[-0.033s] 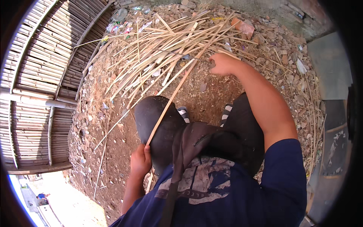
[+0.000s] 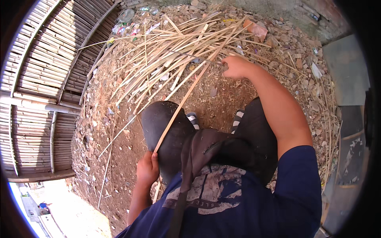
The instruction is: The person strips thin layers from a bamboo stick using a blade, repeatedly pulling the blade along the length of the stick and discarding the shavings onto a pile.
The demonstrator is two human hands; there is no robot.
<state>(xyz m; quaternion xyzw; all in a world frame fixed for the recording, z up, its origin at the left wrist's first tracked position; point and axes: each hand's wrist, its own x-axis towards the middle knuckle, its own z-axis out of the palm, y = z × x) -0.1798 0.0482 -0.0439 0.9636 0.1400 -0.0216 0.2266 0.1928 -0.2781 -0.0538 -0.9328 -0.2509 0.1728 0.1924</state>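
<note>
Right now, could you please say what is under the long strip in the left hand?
Below the long strip are the left knee, soil and the strip pile; whatever it directly covers cannot be seen.

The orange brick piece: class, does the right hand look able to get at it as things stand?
Probably yes: mostly low-lying bamboo strips and rubble lie between the right hand and the orange brick piece, though the hand seems closed on a dark, narrow blade and may need freeing.

Long pale strip is held in left grip, passed over left knee; thin dark blade is held in right grip; loose strips are piled ahead.
</note>
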